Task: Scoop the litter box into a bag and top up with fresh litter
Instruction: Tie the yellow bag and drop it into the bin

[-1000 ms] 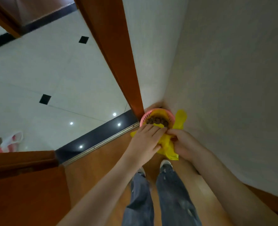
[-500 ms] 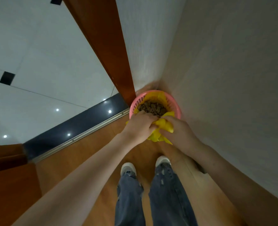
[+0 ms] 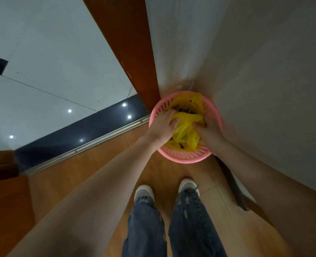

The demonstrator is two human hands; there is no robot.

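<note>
Inside the pink basket (image 3: 186,157), 2 hands clamped on upward-opening yellow bag (image 3: 186,129).

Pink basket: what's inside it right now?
The pink basket holds a yellow plastic bag, bunched by the left hand and right hand. Dark clumps show at its far opening. The bag and hands hide the basket's bottom.

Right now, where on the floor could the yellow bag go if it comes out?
Bare wood floor lies between the metal threshold strip and the shoes. The corner is crowded: pink basket, left hand, right hand, yellow bag.
</note>
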